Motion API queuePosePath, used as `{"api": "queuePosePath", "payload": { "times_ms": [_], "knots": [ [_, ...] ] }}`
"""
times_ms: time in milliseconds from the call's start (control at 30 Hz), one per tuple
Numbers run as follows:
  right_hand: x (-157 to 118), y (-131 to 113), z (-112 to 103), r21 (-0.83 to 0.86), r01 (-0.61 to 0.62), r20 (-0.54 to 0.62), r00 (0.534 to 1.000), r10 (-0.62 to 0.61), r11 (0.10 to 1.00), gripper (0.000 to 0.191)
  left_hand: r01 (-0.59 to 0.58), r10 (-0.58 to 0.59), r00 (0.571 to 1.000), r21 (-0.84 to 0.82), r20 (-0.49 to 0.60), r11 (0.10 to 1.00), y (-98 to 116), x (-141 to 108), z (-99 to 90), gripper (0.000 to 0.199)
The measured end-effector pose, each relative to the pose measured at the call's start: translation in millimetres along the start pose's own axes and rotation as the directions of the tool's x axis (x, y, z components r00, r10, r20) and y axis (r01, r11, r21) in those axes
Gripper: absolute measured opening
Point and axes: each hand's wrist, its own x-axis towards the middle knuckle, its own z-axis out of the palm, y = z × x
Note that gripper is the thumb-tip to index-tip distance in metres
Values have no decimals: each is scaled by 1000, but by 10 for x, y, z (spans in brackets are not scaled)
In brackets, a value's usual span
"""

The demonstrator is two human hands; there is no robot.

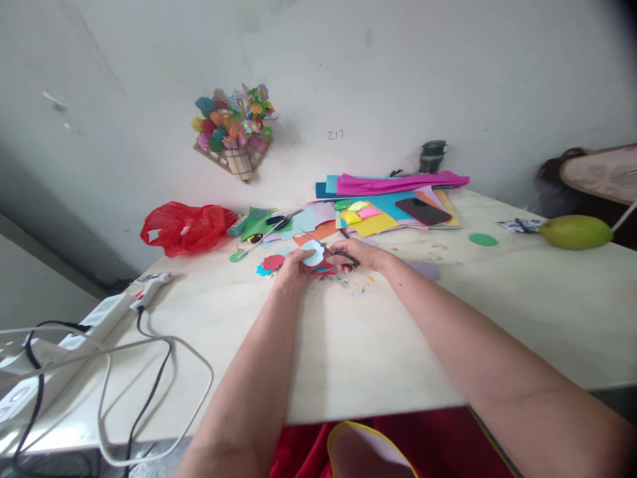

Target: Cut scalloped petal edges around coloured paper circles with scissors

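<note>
Between the thumb and fingers of my left hand (293, 268) is a light blue paper circle (313, 253), its edge partly scalloped. My right hand (355, 255) grips a pair of scissors (345, 259) with dark handles, and the blades reach the circle's right edge. Whether the blades are open is too small to tell. Beside my left hand lie a red scalloped paper piece (273, 262) and a blue scalloped piece (263, 271). Small coloured paper scraps (343, 282) are scattered on the table below both hands.
Behind my hands are coloured paper sheets (375, 224), a second pair of scissors (279, 220) and a phone (423, 210). A red plastic bag (186, 227) sits at the left, with a power strip (94, 325) and loose cables nearer. A green-yellow fruit (576, 232) rests at the right.
</note>
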Motion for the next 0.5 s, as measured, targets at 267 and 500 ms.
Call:
{"api": "queuePosePath", "payload": {
  "times_ms": [267,500],
  "knots": [
    [-3,-2,-6,14,-10,-2,1000,10,1000,24,-26,23,998,52,50,998,-15,3,-3,29],
    [-40,-78,11,16,-41,-28,999,41,999,22,-12,12,1000,47,-13,999,-15,9,10,21]
  ]
}}
